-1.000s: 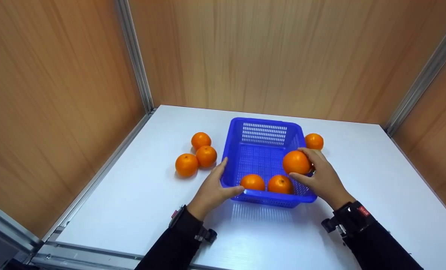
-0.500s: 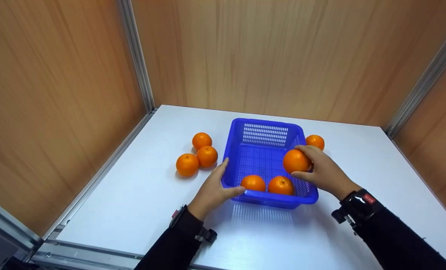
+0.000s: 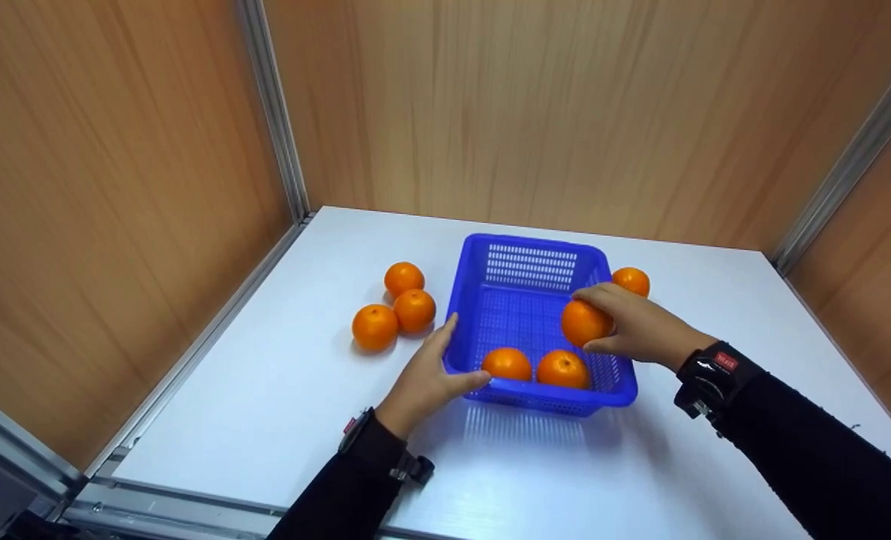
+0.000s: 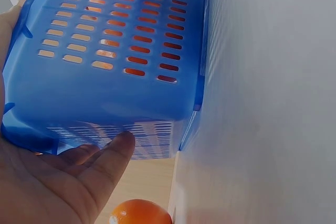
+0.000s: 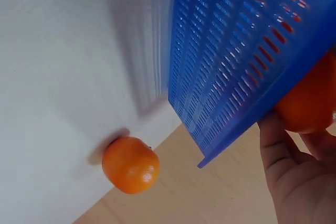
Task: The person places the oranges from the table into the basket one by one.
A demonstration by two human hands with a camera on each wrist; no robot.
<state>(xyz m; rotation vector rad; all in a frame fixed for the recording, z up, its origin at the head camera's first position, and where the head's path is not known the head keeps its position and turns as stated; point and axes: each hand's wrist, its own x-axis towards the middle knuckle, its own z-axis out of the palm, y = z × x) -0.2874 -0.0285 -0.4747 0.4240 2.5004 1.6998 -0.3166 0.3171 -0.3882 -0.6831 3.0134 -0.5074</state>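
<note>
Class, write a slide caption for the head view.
Left hand gripping a blue basket with two oranges inside, right hand holding another orange over it.

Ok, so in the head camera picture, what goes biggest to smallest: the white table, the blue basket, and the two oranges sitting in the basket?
1. White table
2. Blue basket
3. Left orange and right orange: they look nearly alike, and the rim partly hides both, so I can't rank them.

- I see black left sleeve [image 3: 340, 491] at 7 o'clock, black right sleeve [image 3: 813, 450] at 4
- Black wrist straps [image 3: 374, 448], red labels [image 3: 726, 361]
- Small black strap modules [image 3: 419, 471], silvery metal bits
</note>
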